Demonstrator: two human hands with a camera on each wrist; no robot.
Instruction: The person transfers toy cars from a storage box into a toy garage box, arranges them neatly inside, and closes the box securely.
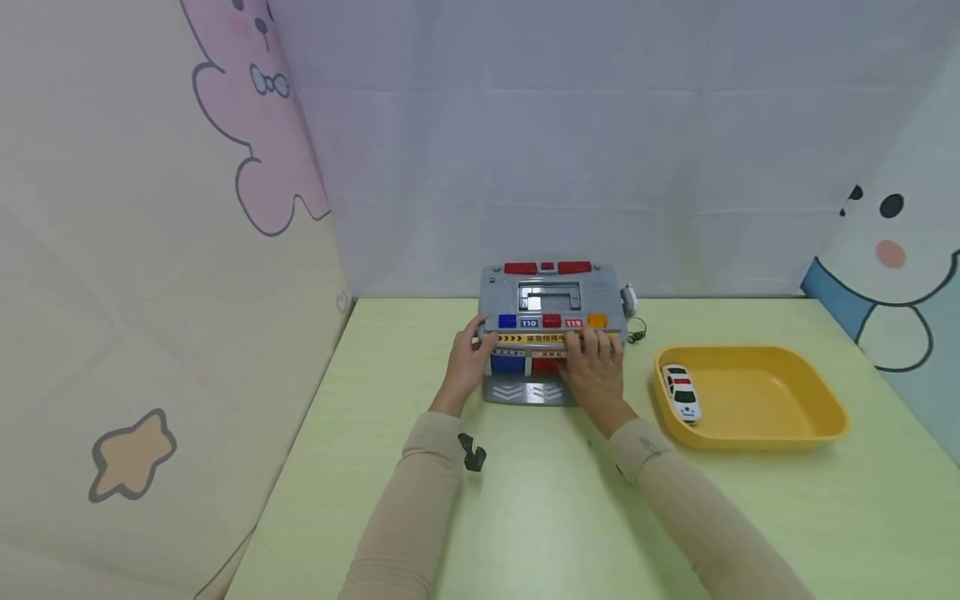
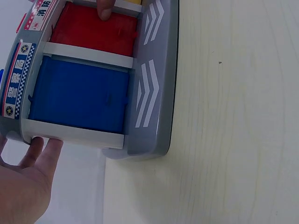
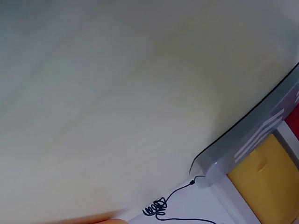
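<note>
A grey toy emergency station, with coloured buttons on top and a handle recess, stands at the back of the table. My left hand grips its left side, with the thumb at the front corner; in the left wrist view, fingers lie against the side wall. My right hand rests on the front right, fingers over the top edge. One of its digits touches the red door. Left of that is a blue door, and a yellow door shows in the right wrist view. All three appear closed.
A yellow tray to the right holds a white toy police car. A white piece hangs on the station's right side, with a dark coiled cord. Fabric curtains close off the back and sides.
</note>
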